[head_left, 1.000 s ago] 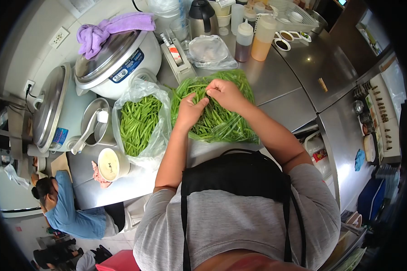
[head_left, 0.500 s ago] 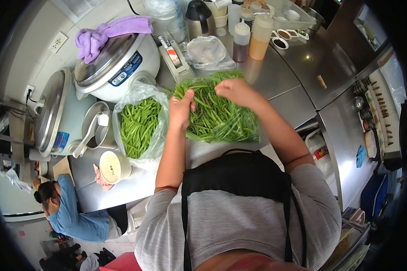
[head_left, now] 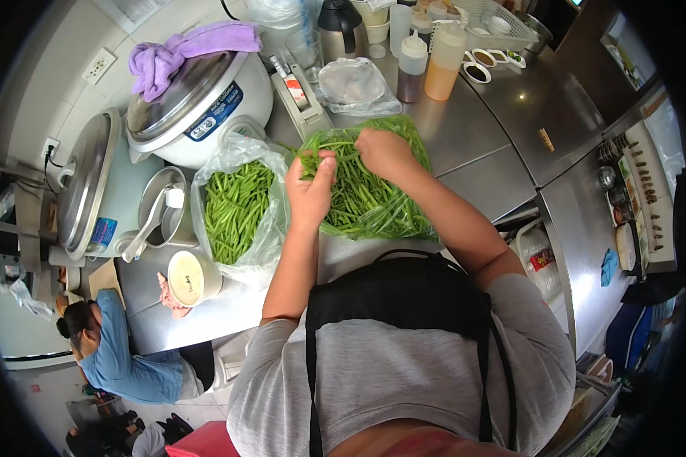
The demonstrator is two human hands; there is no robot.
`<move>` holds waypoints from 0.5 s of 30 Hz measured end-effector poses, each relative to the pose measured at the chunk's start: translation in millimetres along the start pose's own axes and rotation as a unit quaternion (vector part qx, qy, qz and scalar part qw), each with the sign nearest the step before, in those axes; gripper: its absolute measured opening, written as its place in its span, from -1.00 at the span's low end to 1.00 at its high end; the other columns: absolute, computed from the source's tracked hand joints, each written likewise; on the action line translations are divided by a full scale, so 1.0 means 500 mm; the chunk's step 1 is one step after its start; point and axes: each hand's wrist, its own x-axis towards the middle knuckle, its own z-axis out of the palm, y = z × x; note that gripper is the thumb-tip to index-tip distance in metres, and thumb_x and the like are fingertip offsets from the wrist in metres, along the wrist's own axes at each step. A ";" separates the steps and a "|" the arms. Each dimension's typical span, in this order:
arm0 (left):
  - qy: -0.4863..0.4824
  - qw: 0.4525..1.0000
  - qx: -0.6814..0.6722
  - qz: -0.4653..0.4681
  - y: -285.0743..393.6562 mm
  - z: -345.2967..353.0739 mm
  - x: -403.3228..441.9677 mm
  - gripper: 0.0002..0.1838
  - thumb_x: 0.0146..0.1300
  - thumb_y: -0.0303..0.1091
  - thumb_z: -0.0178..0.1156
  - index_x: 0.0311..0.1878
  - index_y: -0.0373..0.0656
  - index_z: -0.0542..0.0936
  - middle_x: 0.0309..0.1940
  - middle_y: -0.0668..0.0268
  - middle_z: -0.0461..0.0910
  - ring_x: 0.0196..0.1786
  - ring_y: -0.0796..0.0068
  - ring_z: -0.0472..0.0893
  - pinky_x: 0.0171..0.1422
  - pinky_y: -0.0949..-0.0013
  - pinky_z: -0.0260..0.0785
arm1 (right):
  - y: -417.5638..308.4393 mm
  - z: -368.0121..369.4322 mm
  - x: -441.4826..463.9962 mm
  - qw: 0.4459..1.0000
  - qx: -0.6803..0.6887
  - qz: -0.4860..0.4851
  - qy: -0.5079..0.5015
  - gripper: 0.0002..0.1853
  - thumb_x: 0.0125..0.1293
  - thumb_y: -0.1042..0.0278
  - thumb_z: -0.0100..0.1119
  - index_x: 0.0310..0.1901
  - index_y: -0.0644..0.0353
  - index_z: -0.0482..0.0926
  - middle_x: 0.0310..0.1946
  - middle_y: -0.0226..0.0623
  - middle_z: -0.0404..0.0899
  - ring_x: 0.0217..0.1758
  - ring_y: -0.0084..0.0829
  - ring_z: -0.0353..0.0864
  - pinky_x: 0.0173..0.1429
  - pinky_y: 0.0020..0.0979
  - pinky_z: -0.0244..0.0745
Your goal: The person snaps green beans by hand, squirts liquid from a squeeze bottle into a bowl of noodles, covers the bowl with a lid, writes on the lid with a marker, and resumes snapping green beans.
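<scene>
From my remote seat I looked down on two bare hands working over green beans. The left hand [head_left: 310,190] held a small bunch of beans [head_left: 306,163] between thumb and fingers, its palm partly turned up. The right hand [head_left: 387,154] had just moved a little closer to it; half a second earlier it was a curled fist slightly farther off. Now a bean seemed to stretch from the left fingers toward the right fingertips, which I took to mean both hands were on the same piece. The right hand was curled with its fingertips hidden from me, so I could not tell whether they pinched it.

The bunch was above the near-left part of a green-tinted plastic bag [head_left: 413,218], spread open on the metal counter [head_left: 476,174]. Inside lay a tangled heap of long beans [head_left: 362,199], bright green with some darker, brownish strands in the middle. Just beside it on the left stood a clear plastic bag [head_left: 276,242] full of short bean pieces [head_left: 236,213], cleaner looking and evenly green.
</scene>
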 end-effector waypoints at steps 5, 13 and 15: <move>0.131 0.976 -0.166 -0.057 -0.005 -0.023 0.030 -0.81 0.19 -0.30 0.04 -0.37 -0.25 0.41 -0.56 0.33 0.42 -0.58 0.61 0.37 -0.52 0.57 0.22 | -0.008 0.047 0.026 0.974 -0.173 -0.103 -0.107 -0.82 0.03 0.38 -0.05 -0.35 0.10 0.54 -0.40 -0.26 0.54 -0.28 -0.24 0.52 -0.23 -0.24 0.38; 0.075 0.967 -0.188 -0.155 -0.052 -0.063 0.048 -0.86 0.20 -0.39 -0.01 -0.40 -0.25 0.39 -0.56 0.29 0.45 -0.51 0.48 0.51 -0.42 0.45 0.43 | -0.017 0.062 0.042 0.965 -0.179 -0.165 -0.101 -0.82 0.02 0.38 -0.06 -0.33 0.06 0.53 -0.31 -0.30 0.52 -0.18 -0.31 0.49 -0.14 -0.23 0.33; 0.030 0.985 -0.063 -0.159 -0.068 -0.064 0.050 -0.90 0.17 -0.40 0.03 -0.36 -0.23 0.43 -0.62 0.35 0.43 -0.59 0.56 0.45 -0.47 0.51 0.37 | -0.013 0.040 0.038 0.966 -0.163 -0.185 -0.080 -0.85 0.00 0.39 -0.02 -0.35 0.07 0.51 -0.35 -0.29 0.51 -0.18 -0.30 0.49 -0.17 -0.23 0.34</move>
